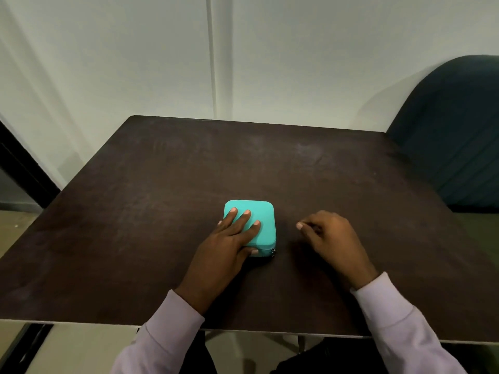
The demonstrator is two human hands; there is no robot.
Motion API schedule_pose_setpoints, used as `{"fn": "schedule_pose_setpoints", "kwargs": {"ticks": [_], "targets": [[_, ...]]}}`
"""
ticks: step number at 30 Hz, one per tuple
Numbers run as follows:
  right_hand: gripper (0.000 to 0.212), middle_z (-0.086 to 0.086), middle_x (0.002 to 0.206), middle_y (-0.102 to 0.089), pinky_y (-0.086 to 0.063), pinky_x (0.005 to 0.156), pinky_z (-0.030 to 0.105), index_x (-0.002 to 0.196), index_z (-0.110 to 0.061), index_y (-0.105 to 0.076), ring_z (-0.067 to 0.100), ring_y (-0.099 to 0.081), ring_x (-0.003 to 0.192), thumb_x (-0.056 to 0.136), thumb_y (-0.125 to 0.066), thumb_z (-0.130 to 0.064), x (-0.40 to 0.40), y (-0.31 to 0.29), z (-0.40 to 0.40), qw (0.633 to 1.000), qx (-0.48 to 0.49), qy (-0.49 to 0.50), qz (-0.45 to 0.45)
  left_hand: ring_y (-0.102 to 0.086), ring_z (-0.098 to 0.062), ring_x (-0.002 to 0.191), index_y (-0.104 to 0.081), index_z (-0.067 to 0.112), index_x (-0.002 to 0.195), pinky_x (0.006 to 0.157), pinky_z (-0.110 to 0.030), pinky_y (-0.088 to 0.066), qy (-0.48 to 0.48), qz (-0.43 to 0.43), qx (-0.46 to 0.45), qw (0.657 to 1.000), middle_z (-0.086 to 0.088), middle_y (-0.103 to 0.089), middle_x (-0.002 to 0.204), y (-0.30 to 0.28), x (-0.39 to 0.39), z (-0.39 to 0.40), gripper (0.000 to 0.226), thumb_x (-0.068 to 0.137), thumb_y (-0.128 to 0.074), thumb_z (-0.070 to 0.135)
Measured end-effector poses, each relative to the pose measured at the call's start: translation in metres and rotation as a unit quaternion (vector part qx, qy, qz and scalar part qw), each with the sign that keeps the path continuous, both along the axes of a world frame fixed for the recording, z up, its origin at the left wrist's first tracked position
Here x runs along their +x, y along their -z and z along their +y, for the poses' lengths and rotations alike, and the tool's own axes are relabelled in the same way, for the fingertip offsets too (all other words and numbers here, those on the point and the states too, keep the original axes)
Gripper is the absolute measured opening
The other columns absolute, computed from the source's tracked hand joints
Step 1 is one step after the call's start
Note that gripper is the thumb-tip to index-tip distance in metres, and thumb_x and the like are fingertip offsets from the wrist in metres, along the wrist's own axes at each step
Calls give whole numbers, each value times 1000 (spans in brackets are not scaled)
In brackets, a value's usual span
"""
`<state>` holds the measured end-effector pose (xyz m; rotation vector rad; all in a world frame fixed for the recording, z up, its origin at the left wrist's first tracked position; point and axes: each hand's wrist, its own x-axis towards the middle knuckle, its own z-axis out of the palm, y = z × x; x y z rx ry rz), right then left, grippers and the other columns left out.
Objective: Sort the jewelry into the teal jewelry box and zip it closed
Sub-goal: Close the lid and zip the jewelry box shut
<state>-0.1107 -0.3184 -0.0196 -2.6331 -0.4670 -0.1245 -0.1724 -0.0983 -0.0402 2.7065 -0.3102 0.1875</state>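
The teal jewelry box point(260, 211) lies closed on the dark table, a little in front of its middle. The zipper pulls show at the box's near right corner. My left hand point(229, 238) rests flat on the lid with fingers spread and the thumb against the front side. My right hand point(329, 236) hovers or rests on the table to the right of the box, apart from it, fingers loosely curled with nothing visibly in them. No loose jewelry shows anywhere on the table.
The dark brown table point(162, 198) fills most of the view, with its near edge just in front of my sleeves. A dark teal chair back point(453, 130) stands at the far right corner. A pale wall runs behind.
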Motion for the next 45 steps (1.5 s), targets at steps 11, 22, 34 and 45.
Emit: {"fn": "schedule_pose_setpoints", "kwargs": {"ticks": [11, 22, 34, 45], "targets": [[33, -4, 89, -59, -27, 61, 9, 96, -20, -63, 5, -42, 76, 86, -54, -51, -41, 19, 42, 999, -10, -40, -15, -1, -5, 137, -35, 30, 139, 117, -34, -17, -3, -28, -33, 999, 8, -23, 151, 4, -2, -2, 53, 90, -56, 30], [15, -9, 105, -57, -35, 91, 29, 105, -31, -56, 11, -49, 100, 95, -45, -33, -26, 6, 26, 994, -101, -38, -8, 10, -2, 135, -27, 33, 142, 110, -22, 0, 4, -5, -8, 1000, 12, -12, 152, -3, -3, -1, 54, 92, -49, 37], [18, 6, 99, -67, -39, 75, 33, 101, -18, -66, 27, -59, 93, 84, -64, -22, 83, -21, 68, 901, -291, -244, -212, 18, 0, 131, -18, 36, 144, 116, -29, -1, 5, 44, 26, 999, 12, -5, 156, -9, 0, 1, 56, 95, -43, 38], [32, 13, 90, -69, -52, 70, 38, 108, -6, -65, 32, -65, 80, 78, -72, -15, 72, 2, 69, 939, -69, -209, -264, 6, -3, 140, -24, 34, 144, 115, -27, -6, 25, 34, 2, 999, 11, -11, 155, -12, -2, 5, 57, 92, -46, 45]]}}
